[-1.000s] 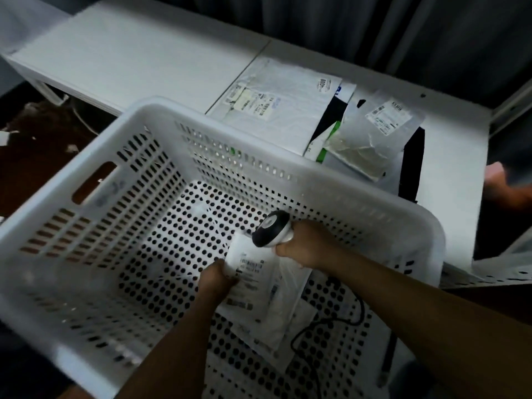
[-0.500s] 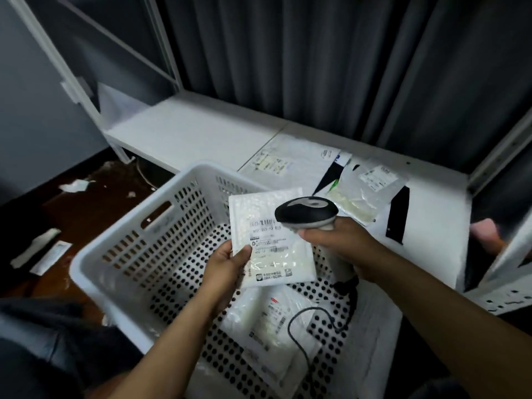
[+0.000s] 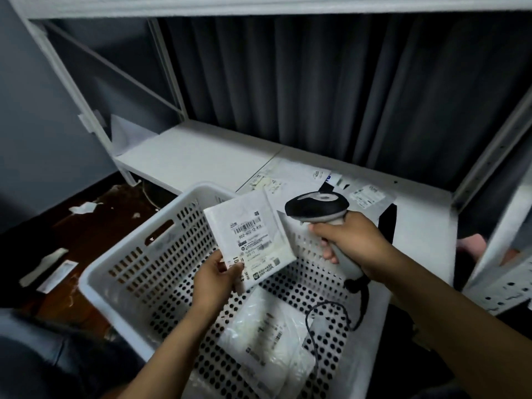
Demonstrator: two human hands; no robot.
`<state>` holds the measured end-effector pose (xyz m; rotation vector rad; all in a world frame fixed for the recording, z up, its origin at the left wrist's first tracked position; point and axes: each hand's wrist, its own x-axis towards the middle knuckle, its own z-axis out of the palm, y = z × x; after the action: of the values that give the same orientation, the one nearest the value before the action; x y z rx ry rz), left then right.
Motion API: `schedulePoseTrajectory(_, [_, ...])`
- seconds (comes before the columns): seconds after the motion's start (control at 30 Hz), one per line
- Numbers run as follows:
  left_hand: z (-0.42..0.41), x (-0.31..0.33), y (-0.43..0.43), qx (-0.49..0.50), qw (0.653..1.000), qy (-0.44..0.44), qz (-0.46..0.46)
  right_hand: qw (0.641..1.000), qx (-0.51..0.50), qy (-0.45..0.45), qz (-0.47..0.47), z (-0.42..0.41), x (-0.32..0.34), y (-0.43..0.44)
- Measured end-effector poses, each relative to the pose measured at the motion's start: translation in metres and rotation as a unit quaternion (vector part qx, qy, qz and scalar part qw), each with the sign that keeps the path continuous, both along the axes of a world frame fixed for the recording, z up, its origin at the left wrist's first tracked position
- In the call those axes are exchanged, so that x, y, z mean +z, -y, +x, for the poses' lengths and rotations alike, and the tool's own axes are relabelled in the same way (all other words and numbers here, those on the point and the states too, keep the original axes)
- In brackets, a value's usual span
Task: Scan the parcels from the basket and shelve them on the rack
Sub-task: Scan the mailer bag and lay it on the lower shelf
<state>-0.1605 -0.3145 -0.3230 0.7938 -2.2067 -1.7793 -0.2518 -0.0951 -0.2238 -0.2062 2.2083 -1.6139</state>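
The left hand (image 3: pixel 214 279) pinches the lower corner of a flat white plastic parcel with a printed barcode label (image 3: pixel 250 237), label face up, above the white perforated plastic basket (image 3: pixel 138 263). The right hand (image 3: pixel 349 243), just right of the parcel, grips the pale handle of a black-headed corded barcode scanner (image 3: pixel 316 205). Its head sits beside the parcel's upper right edge. Below both hands, white bagged parcels (image 3: pixel 267 329) lie on the basket floor. Beyond the hands, flat labelled mailers (image 3: pixel 290 177) lie on the white rack shelf (image 3: pixel 195 156).

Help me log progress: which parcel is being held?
The labelled parcel in the left hand, above the basket; the rest lie in it or on the rack.
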Motion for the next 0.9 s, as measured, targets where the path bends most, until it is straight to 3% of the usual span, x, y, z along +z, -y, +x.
schedulePoseTrajectory(0.3, [-0.011,0.007,0.014,0.039,0.999,-0.003,-0.011,0.998,0.052,0.001,0.021,-0.005,0.010,0.000])
schedulePoseTrajectory(0.9, [-0.014,-0.002,0.018,0.011,1.000,0.003,-0.010,0.999,0.009,0.010,0.037,-0.014,0.005,-0.003])
